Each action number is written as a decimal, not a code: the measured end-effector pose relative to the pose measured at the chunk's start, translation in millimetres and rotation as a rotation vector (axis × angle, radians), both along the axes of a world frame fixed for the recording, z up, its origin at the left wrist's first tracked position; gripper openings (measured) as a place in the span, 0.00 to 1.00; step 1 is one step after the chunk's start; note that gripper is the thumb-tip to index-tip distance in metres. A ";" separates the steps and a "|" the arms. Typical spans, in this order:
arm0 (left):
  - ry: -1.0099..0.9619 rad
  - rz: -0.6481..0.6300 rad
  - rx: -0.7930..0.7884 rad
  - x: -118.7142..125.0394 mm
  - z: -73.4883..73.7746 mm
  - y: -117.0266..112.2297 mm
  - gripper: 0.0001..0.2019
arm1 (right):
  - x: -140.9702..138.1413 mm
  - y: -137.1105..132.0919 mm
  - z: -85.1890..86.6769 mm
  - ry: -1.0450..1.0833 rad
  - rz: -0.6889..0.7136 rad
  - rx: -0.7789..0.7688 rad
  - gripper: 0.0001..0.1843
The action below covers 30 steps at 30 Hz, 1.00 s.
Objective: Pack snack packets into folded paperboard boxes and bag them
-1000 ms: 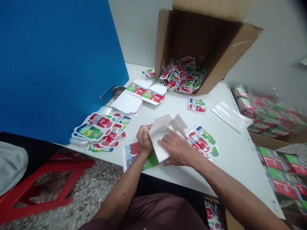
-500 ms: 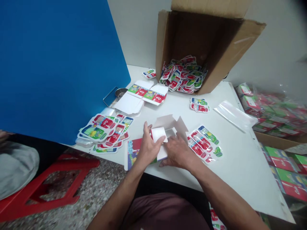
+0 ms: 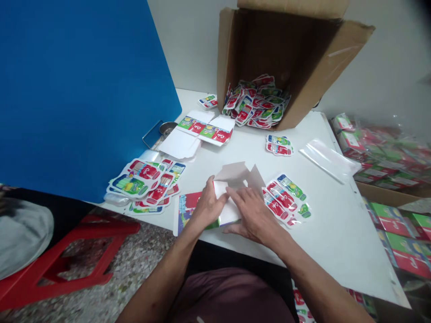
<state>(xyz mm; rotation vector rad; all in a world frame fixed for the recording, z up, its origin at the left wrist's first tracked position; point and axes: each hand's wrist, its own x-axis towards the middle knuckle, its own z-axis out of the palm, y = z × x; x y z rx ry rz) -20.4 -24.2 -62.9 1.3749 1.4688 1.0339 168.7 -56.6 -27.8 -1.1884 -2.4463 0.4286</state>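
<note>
A small printed carton [image 3: 232, 188], white inside and red, green and blue outside, lies partly folded on the white table [image 3: 336, 224] near its front edge. My left hand [image 3: 208, 207] grips its left side, fingers curled over a white flap. My right hand [image 3: 254, 215] presses on the carton's right side, fingers bent over the fold. Two white flaps stand up behind my hands. Just right of the carton lie a few bottle-shaped printed packets [image 3: 286, 197].
A tipped brown cardboard box [image 3: 289, 49] at the back spills several packets [image 3: 257, 103]. More packets [image 3: 144, 181] lie at left, flat cartons [image 3: 198, 132] behind them, a clear plastic bag [image 3: 328, 159] at right. A blue panel [image 3: 81, 89], red stool [image 3: 67, 255] and bundled cartons [image 3: 387, 157] surround the table.
My left hand shifted from the carton's left edge onto its top flap, and my right hand's fingers moved in over the fold; the carton's flaps have come lower and closer together.
</note>
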 end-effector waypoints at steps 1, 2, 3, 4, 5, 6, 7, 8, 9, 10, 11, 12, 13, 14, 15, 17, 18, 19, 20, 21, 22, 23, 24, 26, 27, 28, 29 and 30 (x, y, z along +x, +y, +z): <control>-0.012 -0.013 0.014 -1.4 -0.2 -0.7 0.33 | 7.9 -3.6 4.5 0.102 0.041 0.012 0.46; -0.017 -0.019 0.011 -3.0 -0.9 -1.3 0.31 | 17.7 -6.0 8.9 0.238 0.049 0.044 0.38; -0.022 -0.022 -0.001 -4.8 -2.2 -1.9 0.30 | 28.6 -5.8 12.8 0.397 0.007 0.087 0.28; -0.032 -0.019 -0.013 -6.6 -4.1 -2.4 0.28 | 39.4 -2.3 15.7 0.571 -0.091 0.127 0.20; -0.045 -0.015 -0.022 -8.2 -6.4 -2.8 0.27 | 48.9 4.9 17.0 0.742 -0.229 0.141 0.16; -0.060 -0.013 -0.029 -9.4 -9.0 -3.0 0.27 | 56.2 15.6 16.8 0.889 -0.377 0.111 0.14; -0.073 -0.009 -0.035 -10.1 -11.7 -2.9 0.28 | 60.7 28.9 15.0 1.003 -0.488 0.012 0.17; -0.084 -0.002 -0.040 -10.4 -14.2 -2.7 0.28 | 62.3 43.4 12.0 1.061 -0.523 -0.154 0.21; -0.093 0.008 -0.050 -10.2 -16.2 -2.2 0.29 | 61.0 57.8 8.3 1.067 -0.501 -0.330 0.26; -0.101 0.018 -0.064 -9.6 -17.6 -1.5 0.30 | 57.3 70.6 4.2 1.037 -0.435 -0.495 0.30; -0.114 0.028 -0.075 -8.6 -18.4 -0.8 0.31 | 51.9 80.8 0.3 0.990 -0.347 -0.640 0.33; -0.131 0.032 -0.080 -7.5 -18.5 -0.2 0.32 | 45.5 87.8 -3.2 0.933 -0.274 -0.738 0.35; -0.149 0.028 -0.079 -6.4 -18.0 0.2 0.33 | 38.9 91.5 -6.0 0.867 -0.229 -0.789 0.36; -0.162 0.015 -0.075 -5.3 -17.1 0.4 0.34 | 32.9 92.2 -8.3 0.792 -0.226 -0.791 0.35; -0.166 -0.002 -0.070 -4.3 -15.9 0.3 0.36 | 28.1 90.7 -10.1 0.702 -0.263 -0.748 0.34; -0.155 -0.041 -0.057 -2.6 -13.6 -0.5 0.37 | 22.9 84.0 -12.6 0.490 -0.391 -0.596 0.32; -0.147 -0.057 -0.049 -1.8 -12.7 -1.2 0.38 | 22.5 80.3 -13.7 0.393 -0.445 -0.531 0.33; -0.146 -0.068 -0.036 -1.2 -12.1 -2.0 0.38 | 23.0 76.9 -14.8 0.329 -0.474 -0.487 0.35; -0.155 -0.072 -0.019 -0.7 -12.0 -2.7 0.38 | 24.1 74.0 -16.2 0.311 -0.475 -0.460 0.37; -0.167 -0.069 0.002 -0.2 -12.3 -3.4 0.37 | 25.7 71.5 -18.0 0.338 -0.450 -0.444 0.38; -0.176 -0.067 0.023 0.1 -13.1 -3.9 0.36 | 27.4 69.3 -20.3 0.398 -0.403 -0.423 0.39; -0.178 -0.065 0.052 0.2 -14.4 -4.0 0.34 | 29.2 67.4 -23.0 0.478 -0.343 -0.390 0.39; -0.172 -0.064 0.091 0.2 -16.3 -3.7 0.31 | 31.0 65.6 -26.3 0.563 -0.278 -0.350 0.38; -0.162 -0.070 0.197 -0.6 -21.8 -1.9 0.24 | 34.5 61.9 -33.4 0.695 -0.159 -0.297 0.33; -0.170 -0.077 0.256 -1.5 -25.1 -0.5 0.21 | 36.1 60.0 -36.8 0.739 -0.111 -0.298 0.28; -0.187 -0.086 0.307 -2.7 -28.6 0.9 0.21 | 37.4 58.1 -39.6 0.773 -0.079 -0.316 0.22; -0.205 -0.096 0.347 -4.2 -31.9 2.3 0.22 | 38.4 56.4 -41.7 0.792 -0.063 -0.347 0.18; -0.219 -0.115 0.372 -5.9 -34.5 3.5 0.24 | 39.0 55.0 -42.7 0.794 -0.061 -0.379 0.16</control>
